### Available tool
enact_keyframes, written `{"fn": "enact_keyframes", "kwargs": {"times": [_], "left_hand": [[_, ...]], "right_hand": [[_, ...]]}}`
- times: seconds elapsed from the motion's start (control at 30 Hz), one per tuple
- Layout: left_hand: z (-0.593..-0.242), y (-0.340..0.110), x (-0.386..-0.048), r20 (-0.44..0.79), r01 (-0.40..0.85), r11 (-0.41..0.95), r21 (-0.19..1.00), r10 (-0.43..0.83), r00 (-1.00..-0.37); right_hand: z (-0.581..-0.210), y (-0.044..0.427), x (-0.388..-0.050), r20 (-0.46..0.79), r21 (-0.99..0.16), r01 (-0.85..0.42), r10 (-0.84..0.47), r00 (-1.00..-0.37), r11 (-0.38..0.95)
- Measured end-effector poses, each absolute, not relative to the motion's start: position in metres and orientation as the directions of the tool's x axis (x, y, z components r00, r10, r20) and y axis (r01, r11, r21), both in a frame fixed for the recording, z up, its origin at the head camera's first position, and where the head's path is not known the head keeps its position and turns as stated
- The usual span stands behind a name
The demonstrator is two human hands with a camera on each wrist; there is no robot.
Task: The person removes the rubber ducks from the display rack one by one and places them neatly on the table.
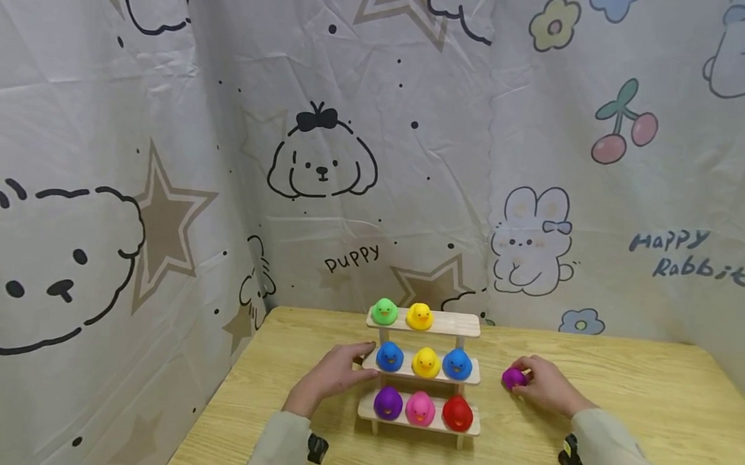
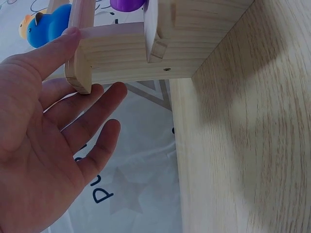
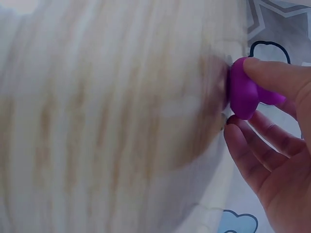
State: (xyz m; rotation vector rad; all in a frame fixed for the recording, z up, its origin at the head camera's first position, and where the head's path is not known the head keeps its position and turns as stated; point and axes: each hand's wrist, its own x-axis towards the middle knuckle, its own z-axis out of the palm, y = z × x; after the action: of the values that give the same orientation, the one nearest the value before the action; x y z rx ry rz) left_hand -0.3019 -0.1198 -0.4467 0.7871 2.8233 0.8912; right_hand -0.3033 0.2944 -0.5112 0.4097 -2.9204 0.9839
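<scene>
Left hand (image 1: 335,372) pinches the rack (image 1: 458,324) at nine o'clock; right hand (image 1: 549,385) pinches a magenta duck (image 1: 513,378) at three. A curtain (image 1: 437,215) blocks twelve

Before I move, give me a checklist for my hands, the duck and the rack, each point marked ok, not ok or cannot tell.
1. Right hand pinching the magenta duck: ok.
2. Magenta duck lifted off the table: cannot tell; it is at least close to the surface.
3. Left hand at the rack: ok, thumb touching its left side; firmness cannot be seen.
4. Rack standing upright: ok.
5. Three ducks on every shelf: not ok; the top shelf has only the green duck and a yellow duck.
</scene>
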Motion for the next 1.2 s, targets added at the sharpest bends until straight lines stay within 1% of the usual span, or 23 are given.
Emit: {"fn": "enact_keyframes", "kwargs": {"times": [0.2, 0.57, 0.73, 0.93, 1.2], "left_hand": [[-0.448, -0.119, -0.301, 0.070, 0.434, 0.705, 0.561, 0.482, -0.874], [-0.449, -0.120, -0.302, 0.063, 0.417, 0.708, 0.570, 0.468, -0.882], [-0.450, -0.120, -0.301, 0.050, 0.399, 0.709, 0.581, 0.458, -0.888], [-0.449, -0.120, -0.301, 0.042, 0.391, 0.715, 0.580, 0.452, -0.891], [-0.449, -0.120, -0.300, 0.042, 0.397, 0.710, 0.582, 0.461, -0.886]], "right_hand": [[-0.516, 0.292, -0.308, 0.142, -0.585, -0.280, -0.244, -0.959, 0.761], [-0.517, 0.291, -0.311, 0.106, -0.588, -0.241, -0.222, -0.969, 0.772], [-0.515, 0.291, -0.308, 0.128, -0.560, -0.262, -0.231, -0.965, 0.786], [-0.503, 0.289, -0.296, 0.166, -0.520, -0.294, -0.243, -0.956, 0.802], [-0.479, 0.280, -0.284, 0.262, -0.443, -0.388, -0.296, -0.918, 0.808]]}}
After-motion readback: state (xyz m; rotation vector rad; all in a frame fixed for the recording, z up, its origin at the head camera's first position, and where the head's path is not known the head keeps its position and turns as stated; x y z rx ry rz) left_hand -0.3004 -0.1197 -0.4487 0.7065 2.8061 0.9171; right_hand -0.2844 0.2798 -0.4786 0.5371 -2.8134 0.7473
